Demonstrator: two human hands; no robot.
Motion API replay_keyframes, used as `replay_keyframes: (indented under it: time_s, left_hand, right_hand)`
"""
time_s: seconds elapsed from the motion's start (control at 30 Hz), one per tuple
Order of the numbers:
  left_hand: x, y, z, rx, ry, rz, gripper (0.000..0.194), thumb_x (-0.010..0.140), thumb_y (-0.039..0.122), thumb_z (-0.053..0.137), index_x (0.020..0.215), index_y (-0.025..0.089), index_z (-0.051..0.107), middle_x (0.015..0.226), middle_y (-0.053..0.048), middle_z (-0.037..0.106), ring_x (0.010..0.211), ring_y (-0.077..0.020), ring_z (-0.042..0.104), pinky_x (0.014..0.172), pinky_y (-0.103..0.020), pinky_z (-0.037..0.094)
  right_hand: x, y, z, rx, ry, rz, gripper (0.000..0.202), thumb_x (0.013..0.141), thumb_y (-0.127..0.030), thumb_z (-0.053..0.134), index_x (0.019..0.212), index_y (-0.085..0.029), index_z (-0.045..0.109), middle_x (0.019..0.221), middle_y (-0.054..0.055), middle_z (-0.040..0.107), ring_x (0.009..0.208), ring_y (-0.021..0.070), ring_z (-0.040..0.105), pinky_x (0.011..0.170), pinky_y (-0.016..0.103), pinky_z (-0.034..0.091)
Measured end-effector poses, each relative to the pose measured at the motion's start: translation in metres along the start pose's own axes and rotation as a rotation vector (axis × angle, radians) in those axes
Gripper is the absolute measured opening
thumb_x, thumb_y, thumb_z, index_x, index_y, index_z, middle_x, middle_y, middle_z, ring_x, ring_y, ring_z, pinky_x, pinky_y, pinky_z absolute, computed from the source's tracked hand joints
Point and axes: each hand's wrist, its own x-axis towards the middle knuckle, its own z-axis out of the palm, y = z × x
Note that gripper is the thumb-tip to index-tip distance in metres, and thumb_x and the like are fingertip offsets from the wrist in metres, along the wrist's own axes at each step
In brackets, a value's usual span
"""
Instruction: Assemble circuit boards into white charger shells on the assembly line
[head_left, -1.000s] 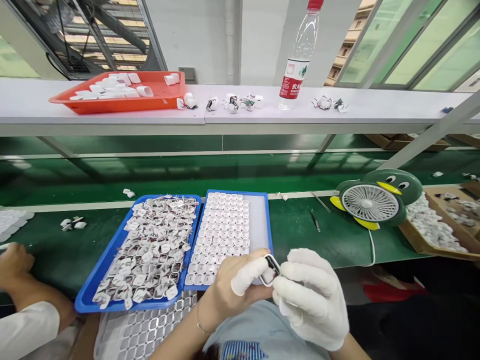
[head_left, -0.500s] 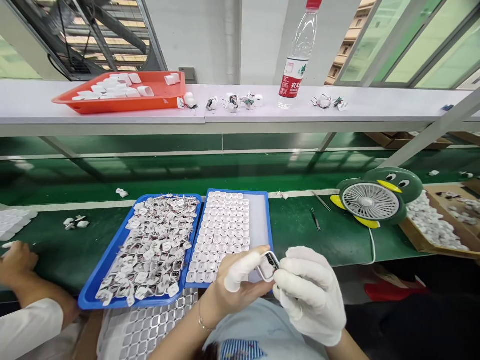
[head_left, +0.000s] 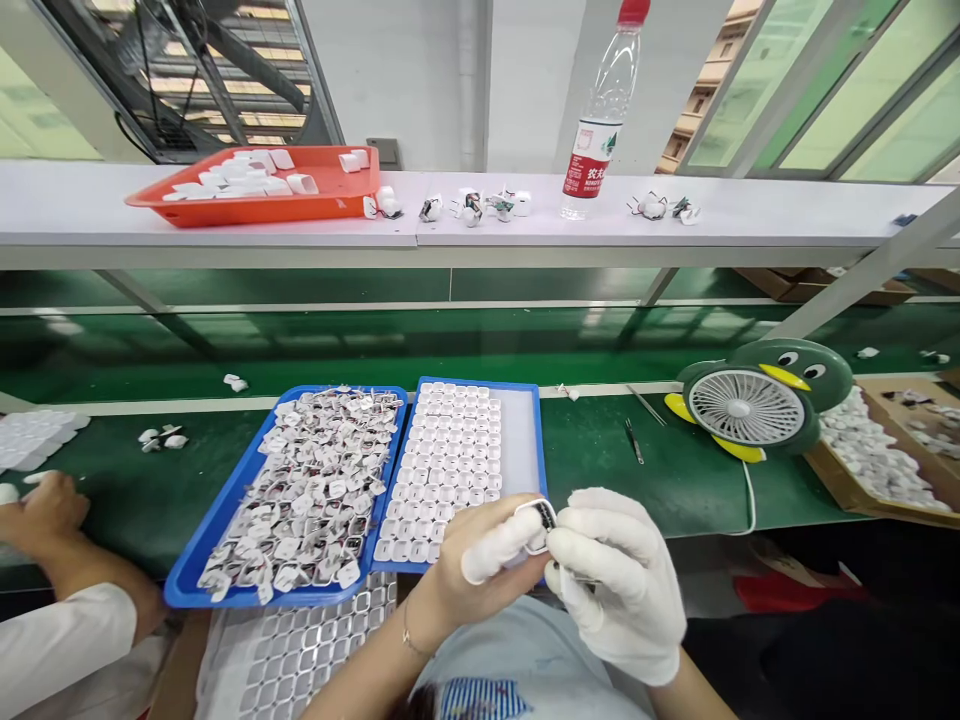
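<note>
My left hand [head_left: 480,555], with a white covering on its thumb, grips a small white rounded-square plastic housing [head_left: 538,540] with a dark part showing inside it. My right hand [head_left: 622,580], in a white glove, is closed with its fingertips at the housing's right edge. A sliver of something greyish shows between the gloved fingers, too hidden to name. Just behind my left hand lies a blue tray [head_left: 540,430] with rows of white housings [head_left: 450,450]. Left of it, another blue tray [head_left: 187,575] holds a heap of small wired white parts [head_left: 307,490].
A green penguin-shaped fan [head_left: 765,395] stands at right, beside a cardboard box [head_left: 847,480] of white parts. Tweezers [head_left: 634,440] lie on the green bench. The shelf holds an orange tray [head_left: 337,200] and a water bottle [head_left: 592,150]. Another person's hand [head_left: 49,515] is at left.
The housing has turned in my left hand and its opening looks narrower. My right fingers have shifted slightly, and a greyish bit now shows between them. The other person's hand has moved slightly.
</note>
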Motion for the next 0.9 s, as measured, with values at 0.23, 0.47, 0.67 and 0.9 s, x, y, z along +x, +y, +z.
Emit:
replay_keyframes:
  time_s: [0.23,0.47,0.67,0.9]
  left_hand:
    - [0.003,-0.001,0.018,-0.489,0.227,-0.768,0.015,0.084,0.031,0.066,0.078,0.018,0.060,0.062,-0.001,0.071,0.039,-0.0117,0.060,0.039,-0.021,0.049]
    - [0.019,-0.006,0.017,-0.879,0.329,-1.226,0.035,0.079,0.046,0.067,0.071,0.012,0.062,0.053,-0.003,0.068,0.026,-0.0024,0.041,0.033,-0.014,0.030]
    - [0.015,-0.014,0.019,-0.934,0.348,-1.365,0.041,0.076,0.051,0.068,0.070,0.011,0.063,0.050,-0.004,0.066,0.024,-0.0009,0.036,0.031,-0.014,0.020]
    - [0.009,-0.015,0.019,-0.910,0.378,-1.366,0.039,0.072,0.049,0.073,0.075,0.011,0.064,0.055,-0.002,0.067,0.028,-0.0006,0.038,0.031,-0.013,0.022]
  right_hand:
    - [-0.023,0.026,0.021,0.277,-0.114,0.481,0.060,0.088,-0.037,0.060,0.142,-0.024,0.038,0.133,0.014,0.054,0.116,0.0269,0.058,0.095,0.047,0.053]
    - [-0.039,0.035,0.037,0.232,-0.234,0.640,0.047,0.085,-0.033,0.064,0.131,-0.026,0.053,0.127,0.011,0.062,0.116,0.0267,0.060,0.097,0.048,0.051]
    - [-0.034,0.034,0.041,0.227,-0.243,0.739,0.041,0.084,-0.035,0.065,0.122,-0.023,0.061,0.119,0.011,0.066,0.108,0.0264,0.064,0.093,0.046,0.053]
    - [-0.035,0.033,0.046,0.192,-0.267,0.649,0.048,0.087,-0.046,0.059,0.127,-0.020,0.052,0.121,0.012,0.065,0.106,0.0232,0.065,0.088,0.037,0.055]
